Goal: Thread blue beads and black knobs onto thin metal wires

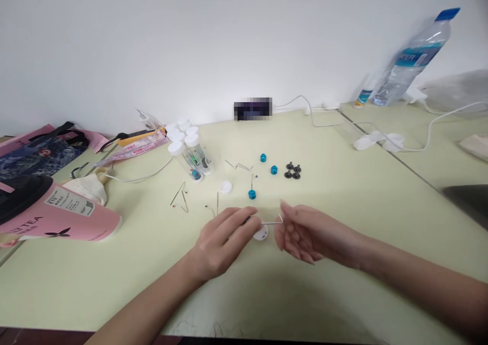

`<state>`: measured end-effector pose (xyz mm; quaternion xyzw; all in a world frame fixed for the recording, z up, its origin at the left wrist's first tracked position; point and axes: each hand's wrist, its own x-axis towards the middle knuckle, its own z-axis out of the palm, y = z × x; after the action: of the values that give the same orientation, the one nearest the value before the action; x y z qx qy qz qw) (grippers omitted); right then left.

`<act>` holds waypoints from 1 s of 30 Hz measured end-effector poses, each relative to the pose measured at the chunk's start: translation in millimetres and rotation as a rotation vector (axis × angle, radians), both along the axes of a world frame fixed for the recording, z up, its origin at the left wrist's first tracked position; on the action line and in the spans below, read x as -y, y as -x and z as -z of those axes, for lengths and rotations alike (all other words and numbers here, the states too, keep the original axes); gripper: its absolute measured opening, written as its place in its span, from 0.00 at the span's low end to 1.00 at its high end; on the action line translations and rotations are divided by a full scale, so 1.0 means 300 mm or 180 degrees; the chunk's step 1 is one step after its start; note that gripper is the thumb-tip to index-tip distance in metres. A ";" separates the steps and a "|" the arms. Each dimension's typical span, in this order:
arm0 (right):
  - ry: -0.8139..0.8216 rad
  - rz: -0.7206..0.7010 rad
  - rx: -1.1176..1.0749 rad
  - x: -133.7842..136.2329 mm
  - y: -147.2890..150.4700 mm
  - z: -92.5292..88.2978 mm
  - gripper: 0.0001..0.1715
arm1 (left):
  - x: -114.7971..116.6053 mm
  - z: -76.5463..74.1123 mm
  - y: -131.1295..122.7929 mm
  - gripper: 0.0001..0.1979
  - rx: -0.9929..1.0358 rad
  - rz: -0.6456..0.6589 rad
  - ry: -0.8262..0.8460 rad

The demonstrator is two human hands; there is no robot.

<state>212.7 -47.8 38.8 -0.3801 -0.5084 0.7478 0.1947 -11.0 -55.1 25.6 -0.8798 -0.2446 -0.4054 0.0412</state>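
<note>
My left hand (226, 241) is closed around a small dark part (247, 220), mostly hidden by the fingers. From it a thin L-shaped metal rod (271, 223), like a hex key, runs across to my right hand (305, 230). The right thumb and forefinger are at the rod's bent end, and the other fingers curl loosely. A white round cap (261, 232) with small marks lies under the rod. Just beyond the hands is a blue knob (252, 194) with a thin rod standing out of it. Two more blue knobs (274, 170) sit farther back.
Several black screws (293, 170) are grouped at centre right. Bent metal pieces (184, 197) and a white cap (225, 187) lie at left. Clear tubes (190, 157) with white lids stand behind them. A pink cup (76, 210) lies far left; a water bottle (417, 58) stands back right.
</note>
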 end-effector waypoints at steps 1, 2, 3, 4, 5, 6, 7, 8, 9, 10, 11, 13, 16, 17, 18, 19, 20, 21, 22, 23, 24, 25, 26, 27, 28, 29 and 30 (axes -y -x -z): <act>0.0190 -0.0023 -0.0089 0.000 0.000 -0.002 0.36 | 0.000 0.005 0.004 0.14 -0.0158 0.0053 -0.0203; 0.0195 0.0016 -0.0114 0.000 -0.001 -0.002 0.33 | 0.000 0.008 0.003 0.15 -0.0238 0.0069 -0.0282; 0.0020 0.0076 -0.0064 0.001 -0.004 -0.001 0.29 | 0.001 0.009 0.000 0.15 -0.0254 0.0059 -0.0235; -0.0341 0.0144 0.0061 0.004 -0.006 0.001 0.27 | 0.000 0.008 -0.007 0.14 -0.0210 0.0026 -0.0056; -0.0864 0.0225 0.0254 0.007 -0.009 0.005 0.25 | 0.000 0.006 -0.015 0.12 -0.0129 -0.0024 0.0261; -0.1503 0.0311 0.0486 0.011 -0.011 0.009 0.22 | -0.001 0.002 -0.023 0.10 -0.0017 -0.0088 0.0673; -0.2171 0.0389 0.0729 0.018 -0.013 0.013 0.19 | -0.002 -0.003 -0.030 0.08 0.0093 -0.0154 0.1135; -0.2787 0.0456 0.0940 0.025 -0.014 0.015 0.17 | -0.003 -0.007 -0.036 0.07 0.0202 -0.0210 0.1562; -0.3260 0.0487 0.1092 0.034 -0.013 0.015 0.17 | -0.004 -0.010 -0.039 0.07 0.0300 -0.0246 0.1871; -0.3507 0.0466 0.1174 0.042 -0.011 0.011 0.18 | -0.004 -0.012 -0.039 0.07 0.0387 -0.0261 0.1998; -0.3557 0.0462 0.1169 0.048 -0.009 0.005 0.18 | -0.004 -0.011 -0.036 0.07 0.0432 -0.0244 0.1931; -0.3082 0.0446 0.1013 0.054 -0.003 -0.012 0.18 | -0.002 -0.004 -0.026 0.08 0.0395 -0.0113 0.1370; -0.2034 0.0078 0.0693 0.045 0.002 -0.025 0.25 | 0.001 0.011 -0.015 0.13 0.0091 0.0077 0.0588; -0.1914 -0.0055 0.0686 0.040 0.002 -0.023 0.27 | 0.001 0.014 -0.015 0.14 -0.0005 0.0089 0.0544; -0.2012 -0.0127 0.0780 0.036 0.001 -0.016 0.27 | 0.000 0.013 -0.016 0.13 -0.0068 0.0076 0.0612; -0.2342 -0.0108 0.0967 0.033 -0.001 -0.007 0.25 | -0.002 0.011 -0.020 0.12 -0.0107 0.0052 0.0775; -0.2848 -0.0041 0.1217 0.030 -0.004 0.003 0.22 | -0.004 0.006 -0.024 0.10 -0.0119 0.0028 0.0987; -0.3428 0.0016 0.1483 0.027 -0.009 0.014 0.20 | -0.007 0.001 -0.028 0.09 -0.0116 -0.0004 0.1204; -0.3978 0.0035 0.1722 0.025 -0.014 0.023 0.18 | -0.011 -0.004 -0.032 0.08 -0.0118 -0.0042 0.1400; -0.4427 0.0001 0.1907 0.021 -0.020 0.031 0.17 | -0.014 -0.008 -0.034 0.07 -0.0133 -0.0080 0.1548; -0.4745 -0.0072 0.2031 0.016 -0.027 0.036 0.17 | -0.017 -0.011 -0.034 0.07 -0.0169 -0.0111 0.1633; -0.4946 -0.0125 0.2109 0.008 -0.034 0.039 0.18 | -0.020 -0.011 -0.033 0.07 -0.0230 -0.0142 0.1665; -0.5048 -0.0126 0.2154 -0.001 -0.041 0.040 0.17 | -0.022 -0.009 -0.031 0.08 -0.0306 -0.0172 0.1648; -0.5065 -0.0062 0.2169 -0.011 -0.047 0.039 0.17 | -0.023 -0.006 -0.028 0.08 -0.0400 -0.0203 0.1604; -0.5015 0.0063 0.2134 -0.022 -0.053 0.037 0.16 | -0.023 -0.002 -0.026 0.08 -0.0507 -0.0230 0.1533; -0.4891 0.0220 0.2044 -0.033 -0.057 0.034 0.16 | -0.022 0.002 -0.024 0.08 -0.0624 -0.0256 0.1452; -0.4728 0.0394 0.1913 -0.043 -0.060 0.031 0.16 | -0.021 0.005 -0.022 0.09 -0.0751 -0.0272 0.1380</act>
<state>230.7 -34.9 29.4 -0.3638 -0.8817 0.0676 0.2927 -4.4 -48.7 24.0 -0.8982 -0.3564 -0.2359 -0.1032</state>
